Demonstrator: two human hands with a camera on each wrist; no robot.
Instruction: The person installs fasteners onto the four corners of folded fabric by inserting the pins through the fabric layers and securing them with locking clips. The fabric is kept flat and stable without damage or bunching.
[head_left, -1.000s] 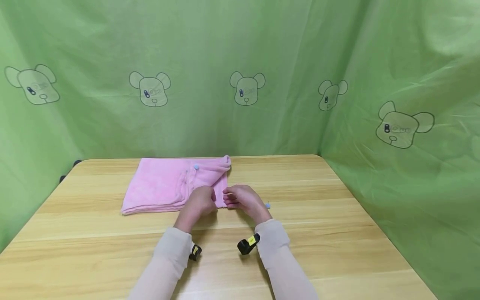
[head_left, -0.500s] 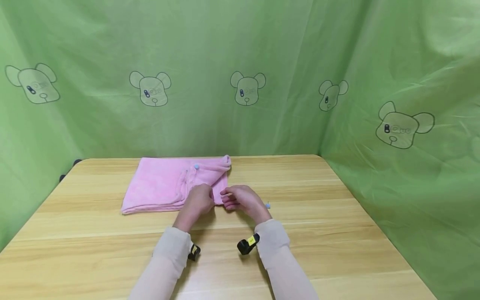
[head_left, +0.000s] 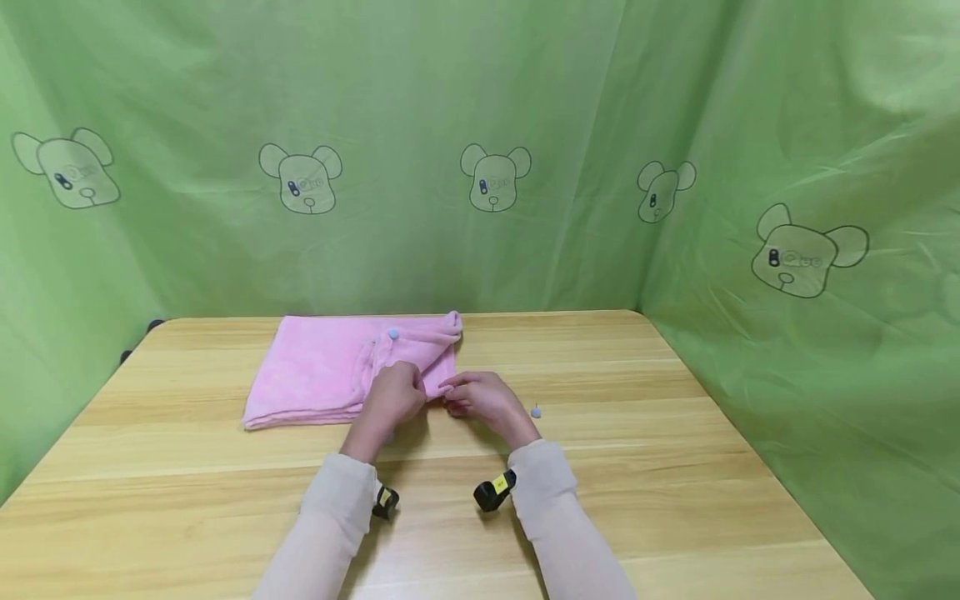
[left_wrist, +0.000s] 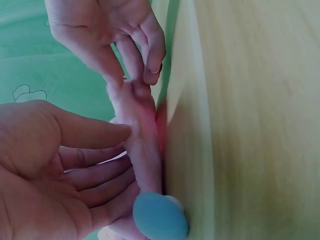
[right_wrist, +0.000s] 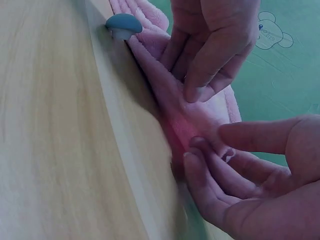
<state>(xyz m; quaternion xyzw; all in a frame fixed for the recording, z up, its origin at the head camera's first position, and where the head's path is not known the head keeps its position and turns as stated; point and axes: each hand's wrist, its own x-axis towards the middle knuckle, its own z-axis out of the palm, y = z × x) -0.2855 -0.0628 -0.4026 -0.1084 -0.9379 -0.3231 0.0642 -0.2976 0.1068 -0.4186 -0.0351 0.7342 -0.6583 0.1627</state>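
Note:
A folded pink plush cloth lies at the back left of the table. My left hand pinches its near edge between thumb and fingers, as the left wrist view shows, where that hand is close up. At the near right corner my right hand pinches the cloth, thumb above and fingers below in the right wrist view. A blue round-headed pin sits on the cloth's fold. Another blue-headed pin lies point up on the table, right of my right hand. One more blue cap is near my left hand.
The wooden table has a green curtain with bear-head prints along its back and right. A black camera is strapped at each wrist. Dark round pieces show at the table's back left edge.
My left hand has shifted slightly away and left, drawing the cloth's near right edge upward. My right hand's fingers have come in and taken the corner. A blue cap now shows beside my left wrist.

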